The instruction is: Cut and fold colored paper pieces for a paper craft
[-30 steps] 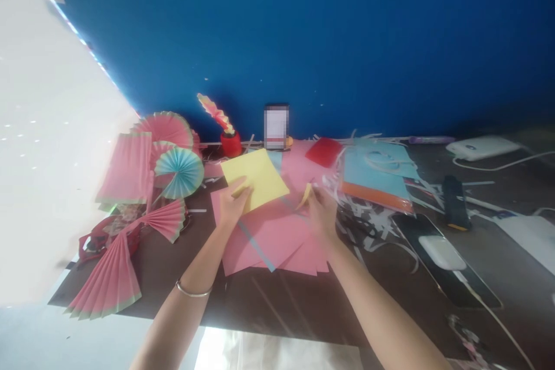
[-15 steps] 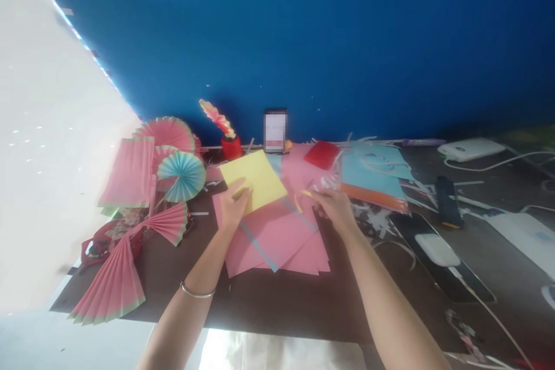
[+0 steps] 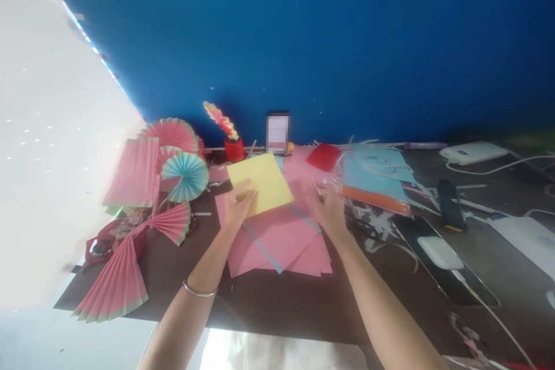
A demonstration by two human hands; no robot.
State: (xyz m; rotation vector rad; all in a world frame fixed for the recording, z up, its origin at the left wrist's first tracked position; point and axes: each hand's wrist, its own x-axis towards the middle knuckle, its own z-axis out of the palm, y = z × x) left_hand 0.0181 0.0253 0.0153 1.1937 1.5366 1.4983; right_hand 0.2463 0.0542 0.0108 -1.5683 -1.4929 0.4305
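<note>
A square of yellow paper (image 3: 271, 182) is held at its left side by my left hand (image 3: 240, 202), thumb on top and the other fingers partly hidden. It lies tilted over several overlapping pink sheets (image 3: 277, 248) that carry thin light-blue strips (image 3: 263, 248). My right hand (image 3: 330, 208) is apart from the yellow square, over the right side of the pink paper beside white paper scraps. Its thumb and fingers are spread, and I see nothing gripped between them.
Pleated pink fans (image 3: 115, 277) and a blue pleated fan (image 3: 185, 176) lie left. Behind are a red pot (image 3: 234, 150) and an upright phone (image 3: 277, 132). To the right are red paper (image 3: 324, 156), blue sheets (image 3: 373, 176), a black phone (image 3: 468, 283) and cables.
A narrow yellow strip was at my right fingertips and no longer shows there. The right hand's fingers have spread. The yellow square has shifted slightly right with my left hand.
</note>
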